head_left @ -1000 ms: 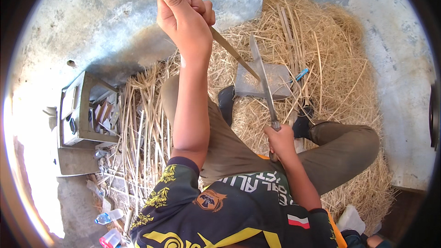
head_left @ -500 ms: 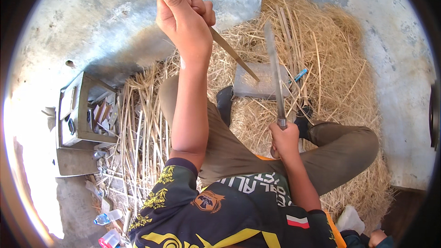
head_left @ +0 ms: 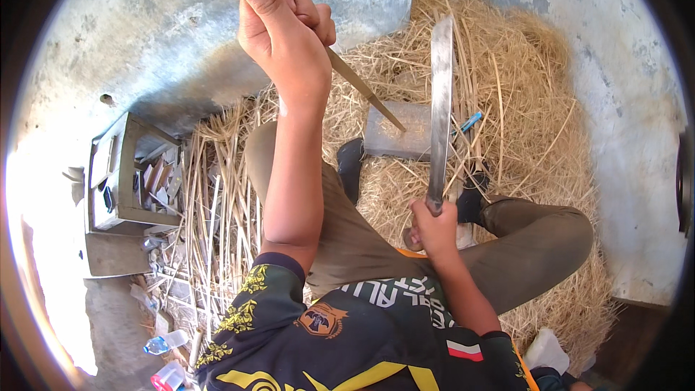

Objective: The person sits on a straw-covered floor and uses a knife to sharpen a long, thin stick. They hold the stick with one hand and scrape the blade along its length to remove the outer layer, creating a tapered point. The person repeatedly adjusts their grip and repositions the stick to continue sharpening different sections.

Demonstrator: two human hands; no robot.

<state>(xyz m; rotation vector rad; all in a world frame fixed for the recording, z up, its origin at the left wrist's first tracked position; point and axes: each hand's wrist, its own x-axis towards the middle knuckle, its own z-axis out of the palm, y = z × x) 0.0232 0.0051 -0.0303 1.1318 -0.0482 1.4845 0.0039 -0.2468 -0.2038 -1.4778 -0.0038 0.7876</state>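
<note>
My left hand (head_left: 286, 36) is raised high and gripped around a long split bamboo stick (head_left: 355, 83). The stick slants down to the right, and its lower tip rests on a grey wooden block (head_left: 394, 137) lying in the straw. My right hand (head_left: 433, 230) holds the handle of a long machete (head_left: 439, 112). Its blade points up and away, standing to the right of the stick and apart from it. I sit with knees bent, dark shoes beside the block.
Straw and shavings (head_left: 507, 87) cover the ground ahead and to the right. A grey wooden box (head_left: 123, 174) of small tools stands at the left. Thin bamboo strips (head_left: 210, 210) lie beside it. Plastic bottles (head_left: 163, 344) lie lower left. Concrete walls enclose the spot.
My right hand has lifted the machete: the blade has swung up and to the right, away from the block and the stick. The left hand and stick have stayed put.
</note>
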